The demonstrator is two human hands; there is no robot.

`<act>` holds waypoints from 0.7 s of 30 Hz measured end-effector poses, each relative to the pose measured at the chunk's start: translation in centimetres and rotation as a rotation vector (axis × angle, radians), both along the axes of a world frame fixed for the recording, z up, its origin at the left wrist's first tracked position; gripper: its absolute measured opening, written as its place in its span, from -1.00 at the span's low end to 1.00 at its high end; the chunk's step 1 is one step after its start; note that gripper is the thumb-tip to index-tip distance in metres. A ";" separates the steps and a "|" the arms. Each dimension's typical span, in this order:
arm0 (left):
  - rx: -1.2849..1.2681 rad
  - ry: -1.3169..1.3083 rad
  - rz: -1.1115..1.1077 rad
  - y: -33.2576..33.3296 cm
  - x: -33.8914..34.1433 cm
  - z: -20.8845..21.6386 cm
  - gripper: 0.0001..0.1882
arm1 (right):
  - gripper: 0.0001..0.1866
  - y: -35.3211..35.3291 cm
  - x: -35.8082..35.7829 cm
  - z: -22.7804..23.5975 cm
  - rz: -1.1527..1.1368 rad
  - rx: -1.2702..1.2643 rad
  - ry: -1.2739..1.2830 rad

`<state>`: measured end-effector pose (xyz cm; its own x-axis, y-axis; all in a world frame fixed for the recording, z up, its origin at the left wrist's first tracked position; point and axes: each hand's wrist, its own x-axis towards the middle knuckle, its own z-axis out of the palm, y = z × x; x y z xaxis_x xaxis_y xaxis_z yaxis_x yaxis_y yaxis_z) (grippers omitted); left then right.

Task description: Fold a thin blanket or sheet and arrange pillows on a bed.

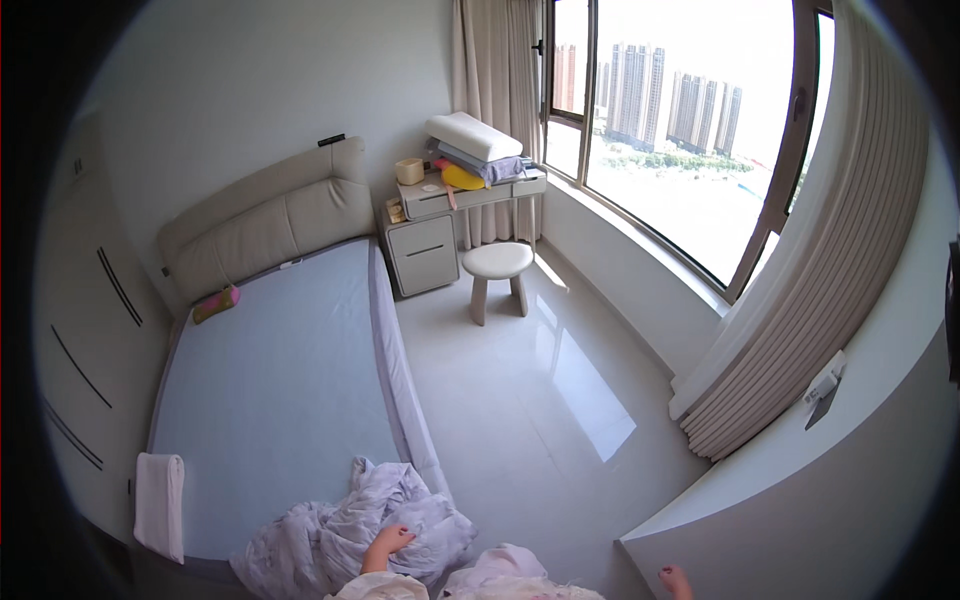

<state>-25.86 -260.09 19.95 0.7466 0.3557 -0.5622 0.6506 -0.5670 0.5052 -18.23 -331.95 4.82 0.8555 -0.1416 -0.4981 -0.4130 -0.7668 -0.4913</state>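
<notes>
My left hand (393, 540) is over a crumpled pale grey quilt (300, 540) bunched at the near end of the bed (290, 400). Its fingers are curled in, and no fold of the quilt shows between them. Low at the right, by the edge of a grey-white half-height wall or cabinet (760, 530), my right hand (676, 580) is closed, with nothing visible in it. Light cloth (510, 575) lies between my forearms; whether it is clothing or bedding I cannot tell.
A folded white cloth (160, 505) lies at the bed's near left corner, a pink-and-green roll (217, 304) near the headboard (280, 215). Beyond stand a nightstand (423, 255), a stool (497, 262) and a dressing table (430, 205) with a stacked pillow (474, 136). Windows and curtains (800, 330) line the right.
</notes>
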 end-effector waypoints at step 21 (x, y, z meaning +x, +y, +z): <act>0.062 -0.166 0.356 15.7 50.9 1.1 -0.53 | -0.65 16.7 67.3 4.1 0.199 0.194 0.259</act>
